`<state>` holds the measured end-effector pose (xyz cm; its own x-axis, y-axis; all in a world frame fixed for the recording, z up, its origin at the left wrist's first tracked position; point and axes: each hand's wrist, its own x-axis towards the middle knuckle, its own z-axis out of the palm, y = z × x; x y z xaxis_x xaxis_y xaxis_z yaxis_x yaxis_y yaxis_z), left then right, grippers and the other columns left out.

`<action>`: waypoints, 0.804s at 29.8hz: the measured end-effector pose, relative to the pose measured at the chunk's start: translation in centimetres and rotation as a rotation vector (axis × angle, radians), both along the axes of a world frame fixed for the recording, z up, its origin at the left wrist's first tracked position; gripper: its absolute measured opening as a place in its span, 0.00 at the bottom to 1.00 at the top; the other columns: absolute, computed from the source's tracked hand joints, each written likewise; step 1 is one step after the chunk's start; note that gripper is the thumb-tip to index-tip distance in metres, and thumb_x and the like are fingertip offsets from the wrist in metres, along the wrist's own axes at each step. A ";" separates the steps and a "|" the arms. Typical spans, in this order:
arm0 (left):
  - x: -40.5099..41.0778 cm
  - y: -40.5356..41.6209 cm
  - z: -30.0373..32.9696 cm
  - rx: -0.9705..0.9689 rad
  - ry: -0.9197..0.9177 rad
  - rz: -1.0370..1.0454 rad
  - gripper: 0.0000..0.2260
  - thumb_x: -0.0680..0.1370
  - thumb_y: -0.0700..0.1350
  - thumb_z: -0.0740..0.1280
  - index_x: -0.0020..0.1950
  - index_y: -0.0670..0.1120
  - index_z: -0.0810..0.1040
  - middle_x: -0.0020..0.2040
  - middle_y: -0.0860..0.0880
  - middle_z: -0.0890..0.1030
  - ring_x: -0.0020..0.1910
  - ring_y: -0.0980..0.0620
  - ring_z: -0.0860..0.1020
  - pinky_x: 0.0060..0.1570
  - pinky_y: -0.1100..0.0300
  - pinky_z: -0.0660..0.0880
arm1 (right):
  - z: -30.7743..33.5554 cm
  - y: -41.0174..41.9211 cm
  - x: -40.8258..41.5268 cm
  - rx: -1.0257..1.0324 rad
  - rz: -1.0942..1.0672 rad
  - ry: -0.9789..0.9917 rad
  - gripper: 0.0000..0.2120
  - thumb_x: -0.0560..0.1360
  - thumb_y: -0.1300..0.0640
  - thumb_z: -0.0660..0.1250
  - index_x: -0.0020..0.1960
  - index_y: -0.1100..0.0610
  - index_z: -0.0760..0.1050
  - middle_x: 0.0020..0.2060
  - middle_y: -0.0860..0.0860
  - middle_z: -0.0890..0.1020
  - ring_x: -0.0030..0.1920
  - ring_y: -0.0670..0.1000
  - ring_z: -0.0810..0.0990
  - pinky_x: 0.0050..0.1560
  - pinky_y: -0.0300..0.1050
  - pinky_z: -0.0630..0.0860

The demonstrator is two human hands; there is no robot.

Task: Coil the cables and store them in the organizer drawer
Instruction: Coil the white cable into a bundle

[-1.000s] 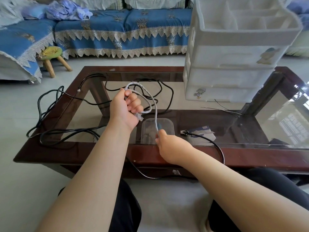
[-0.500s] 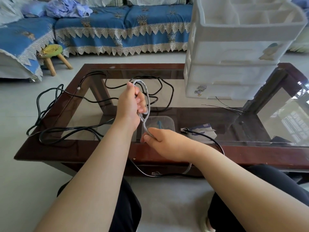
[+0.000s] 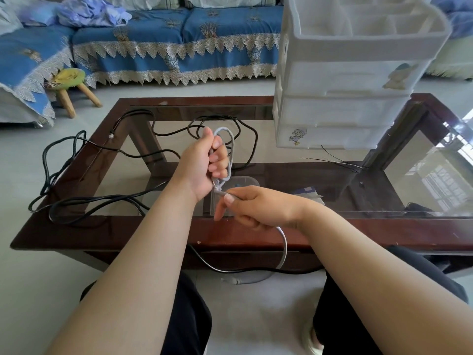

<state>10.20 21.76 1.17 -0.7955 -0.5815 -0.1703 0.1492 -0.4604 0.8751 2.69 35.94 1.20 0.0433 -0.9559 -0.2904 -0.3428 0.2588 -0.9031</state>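
My left hand grips a small coil of grey braided cable above the glass coffee table. Just below it, my right hand pinches the same cable between thumb and fingers. The cable's free end hangs under my right wrist, and its plug lies on the floor. A long black cable sprawls loose over the table's left half and off its left edge. The white plastic drawer organizer stands at the table's back right, its drawers pushed in.
A clear plastic box shows beneath the glass behind my hands. Thin black wires lie before the organizer. A small green stool and a blue-covered sofa stand beyond the table. My knees are against the table's near edge.
My left hand has turned and closed tighter on the coil. My right hand slid down and toward me along the grey cable, and more of the cable's tail now hangs below the table edge.
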 end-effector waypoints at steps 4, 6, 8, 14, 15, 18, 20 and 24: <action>-0.2 0.7 -0.4 -0.337 -0.205 -0.063 0.21 0.84 0.56 0.49 0.35 0.47 0.64 0.25 0.53 0.63 0.22 0.56 0.59 0.23 0.64 0.58 | 0.3 0.2 -0.2 -0.019 -0.008 0.045 0.18 0.82 0.48 0.51 0.54 0.56 0.77 0.27 0.51 0.66 0.27 0.48 0.63 0.26 0.35 0.65; -0.3 1.2 -0.5 -0.405 -0.244 -0.110 0.21 0.84 0.56 0.48 0.35 0.46 0.64 0.25 0.52 0.64 0.23 0.55 0.61 0.23 0.63 0.61 | 0.5 0.3 -0.4 -0.029 -0.010 0.094 0.17 0.82 0.47 0.53 0.53 0.54 0.78 0.27 0.50 0.66 0.27 0.47 0.64 0.26 0.33 0.65; -0.3 1.2 -0.5 -0.359 -0.239 -0.144 0.21 0.84 0.56 0.48 0.35 0.46 0.63 0.25 0.51 0.66 0.24 0.54 0.64 0.25 0.62 0.64 | 0.8 0.4 -0.7 -0.060 -0.011 0.146 0.17 0.81 0.47 0.54 0.50 0.53 0.80 0.24 0.45 0.66 0.25 0.43 0.64 0.27 0.31 0.64; 0.2 0.6 -0.3 0.038 -0.202 -0.128 0.21 0.84 0.56 0.48 0.34 0.48 0.62 0.23 0.53 0.65 0.20 0.57 0.65 0.23 0.67 0.66 | 1.9 0.8 -1.6 -0.111 -0.019 0.169 0.18 0.79 0.45 0.59 0.43 0.53 0.83 0.26 0.51 0.62 0.27 0.49 0.61 0.28 0.34 0.61; 0.2 0.6 -0.4 0.105 -0.186 -0.108 0.21 0.84 0.56 0.49 0.33 0.48 0.62 0.23 0.53 0.65 0.20 0.57 0.65 0.22 0.68 0.66 | 2.0 0.8 -1.7 -0.105 -0.010 0.156 0.17 0.79 0.45 0.60 0.43 0.53 0.83 0.26 0.53 0.61 0.27 0.50 0.60 0.28 0.35 0.60; 0.2 0.4 -0.5 0.187 -0.162 -0.046 0.22 0.84 0.56 0.49 0.33 0.48 0.63 0.23 0.53 0.67 0.21 0.57 0.66 0.22 0.67 0.68 | 1.9 0.9 -1.8 -0.082 0.016 0.090 0.17 0.78 0.45 0.62 0.42 0.55 0.83 0.26 0.56 0.60 0.28 0.56 0.57 0.28 0.42 0.58; 0.3 0.4 -0.6 0.113 -0.186 -0.055 0.22 0.84 0.56 0.49 0.32 0.48 0.64 0.24 0.52 0.69 0.22 0.56 0.69 0.24 0.65 0.70 | 1.9 0.9 -2.1 -0.083 0.010 0.022 0.17 0.78 0.46 0.62 0.41 0.56 0.83 0.25 0.54 0.59 0.27 0.54 0.56 0.27 0.42 0.56; 0.0 1.2 -0.5 -0.030 -0.246 -0.174 0.22 0.83 0.57 0.49 0.33 0.47 0.64 0.27 0.51 0.73 0.24 0.56 0.72 0.26 0.64 0.71 | 1.6 0.9 -2.9 -0.101 -0.013 -0.063 0.18 0.79 0.48 0.60 0.41 0.57 0.81 0.24 0.52 0.59 0.26 0.50 0.55 0.26 0.39 0.57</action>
<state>10.23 22.97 0.66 -0.8209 -0.4474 -0.3550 -0.1482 -0.4335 0.8889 -0.18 36.80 2.84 0.0456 -0.9808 -0.1896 -0.2820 0.1694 -0.9443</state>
